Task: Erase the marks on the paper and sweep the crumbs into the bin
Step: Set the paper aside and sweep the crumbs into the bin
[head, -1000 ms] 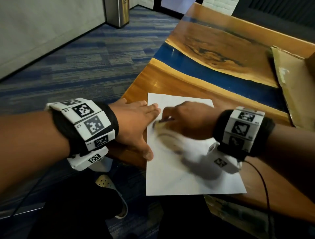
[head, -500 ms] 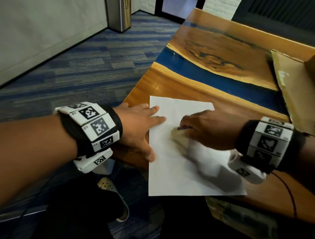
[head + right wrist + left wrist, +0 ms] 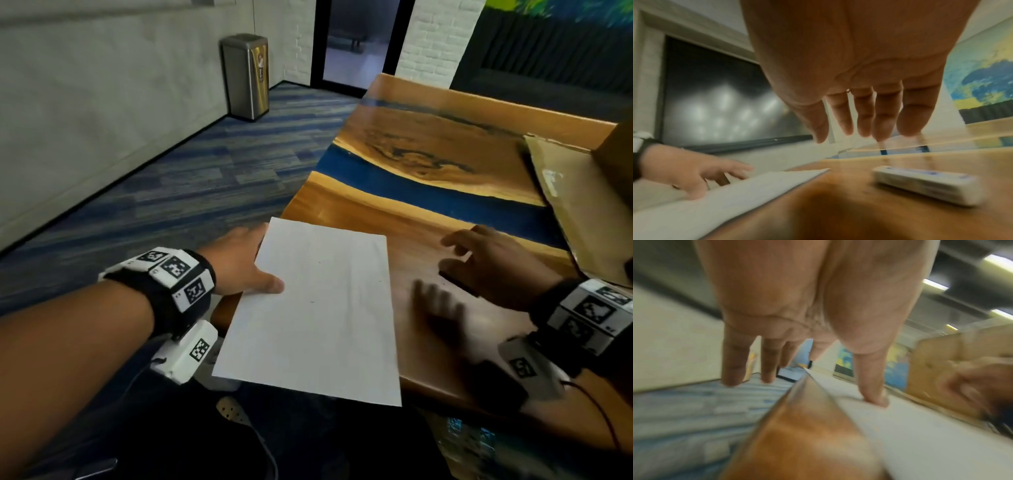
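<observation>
A white sheet of paper [image 3: 315,308] lies on the wooden table [image 3: 428,154], overhanging its near-left corner, with a few tiny dark specks [image 3: 311,302] on it. My left hand [image 3: 246,267] holds the sheet's left edge: the thumb [image 3: 873,395] presses on top and the fingers are hidden under the paper. My right hand [image 3: 448,253] hovers open, fingers spread, over bare wood to the right of the sheet. A white eraser [image 3: 929,185] lies loose on the table beneath it, touched by nothing.
A steel bin [image 3: 246,75] stands on the carpet by the far wall, well away from the table. A cardboard box [image 3: 582,205] with an open flap occupies the table's right side. A blue resin stripe [image 3: 445,195] crosses the wood behind the paper.
My right hand stopped rubbing, moved right off the paper and let go of the eraser. My left hand went from lying flat on the sheet to holding its left edge.
</observation>
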A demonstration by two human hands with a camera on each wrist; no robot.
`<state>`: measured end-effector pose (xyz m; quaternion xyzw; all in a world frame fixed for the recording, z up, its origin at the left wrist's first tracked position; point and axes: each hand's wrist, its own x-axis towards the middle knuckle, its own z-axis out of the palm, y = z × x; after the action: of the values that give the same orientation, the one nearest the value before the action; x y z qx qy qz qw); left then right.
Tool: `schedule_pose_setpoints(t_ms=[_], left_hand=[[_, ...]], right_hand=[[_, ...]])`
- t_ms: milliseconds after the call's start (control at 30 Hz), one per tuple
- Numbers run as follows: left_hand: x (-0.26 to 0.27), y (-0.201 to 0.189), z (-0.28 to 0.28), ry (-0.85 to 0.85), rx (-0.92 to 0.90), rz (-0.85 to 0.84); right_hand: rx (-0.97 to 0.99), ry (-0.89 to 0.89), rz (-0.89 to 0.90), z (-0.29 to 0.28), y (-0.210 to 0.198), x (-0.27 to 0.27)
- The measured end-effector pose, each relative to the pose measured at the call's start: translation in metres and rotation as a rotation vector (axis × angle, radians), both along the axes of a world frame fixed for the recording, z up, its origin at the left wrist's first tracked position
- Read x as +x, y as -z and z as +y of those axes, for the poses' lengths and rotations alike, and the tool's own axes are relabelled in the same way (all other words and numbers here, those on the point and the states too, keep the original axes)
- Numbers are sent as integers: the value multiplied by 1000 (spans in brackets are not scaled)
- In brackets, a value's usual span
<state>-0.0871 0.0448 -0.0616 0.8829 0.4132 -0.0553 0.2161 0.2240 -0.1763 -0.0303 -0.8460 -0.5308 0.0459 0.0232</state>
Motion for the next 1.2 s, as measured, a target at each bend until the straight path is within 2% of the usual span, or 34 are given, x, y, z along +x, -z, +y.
schedule_pose_setpoints(t_ms=[67,133,200,333,400,467,533,600,667,800,900,967,1067,1200], left_hand=[[-8,0,8,-128,-36,11],[-20,-1,12,-265,-207,-16],[-29,1,11,-328,-319,-96],[-35,-1,8,-346,-158,-336],[-36,-11,3,-373,-190,-523],[-37,-25,-2,-363,-208,-673],[-38,-42,-6,-322,-191,-766],[-41,-59,-7,-272,-146,-835],[-43,-74,-9,-233,-83,-888],[-45,-93,-24,-219,12,-993],[-45,-94,-32,-222,67,-1052],[-43,-81,-37,-219,54,-995],[-38,-57,-47,-224,16,-777],[-29,-63,-39,-248,32,-811]], right_hand=[[-49,-79,60,4,-4,-26],[-143,-96,195,8,-1,-52],[-179,-106,270,13,3,-70],[-201,-50,355,27,2,-86],[-183,-10,434,36,-1,-89],[-82,96,584,44,-7,-88],[133,214,796,51,-17,-81],[314,218,894,57,-30,-70],[439,141,968,59,-45,-64],[646,-15,989,50,-74,-70],[760,-113,894,37,-83,-76],[733,-133,828,31,-77,-82],[580,-91,784,25,-54,-89],[655,-63,795,27,-56,-83]])
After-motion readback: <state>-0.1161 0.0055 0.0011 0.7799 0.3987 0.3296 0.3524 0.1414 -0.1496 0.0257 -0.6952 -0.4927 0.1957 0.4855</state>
